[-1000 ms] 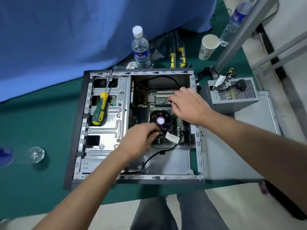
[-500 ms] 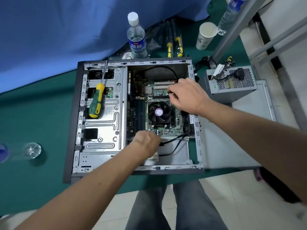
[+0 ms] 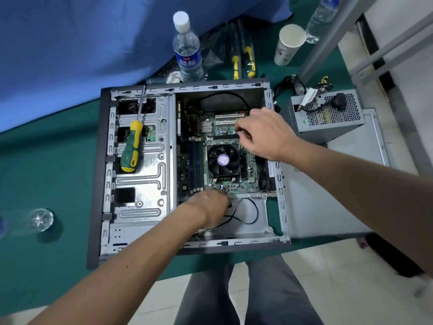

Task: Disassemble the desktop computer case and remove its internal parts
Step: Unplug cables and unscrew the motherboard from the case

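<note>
The open computer case (image 3: 106,174) lies flat on the green table. Inside it sits the motherboard (image 3: 249,171) with a black CPU fan (image 3: 222,160). My left hand (image 3: 208,209), blurred, is curled at the board's near edge and grips a black cable (image 3: 254,208) that loops over the case floor. At the black slot beside the white expansion slots, my right hand (image 3: 264,134) has its fingertips curled down and pinches a small dark connector. A green and yellow screwdriver (image 3: 132,146) rests on the metal drive cage (image 3: 145,184).
The removed power supply (image 3: 328,113) with its cables stands right of the case on a grey side panel (image 3: 328,198). Behind the case are a water bottle (image 3: 187,50), a paper cup (image 3: 289,43) and yellow-handled tools (image 3: 248,59). An overturned glass (image 3: 39,219) lies at left.
My left hand has drawn back from the CPU fan to the board's near edge, pulling the black cable with it. My right hand has stayed at the slots.
</note>
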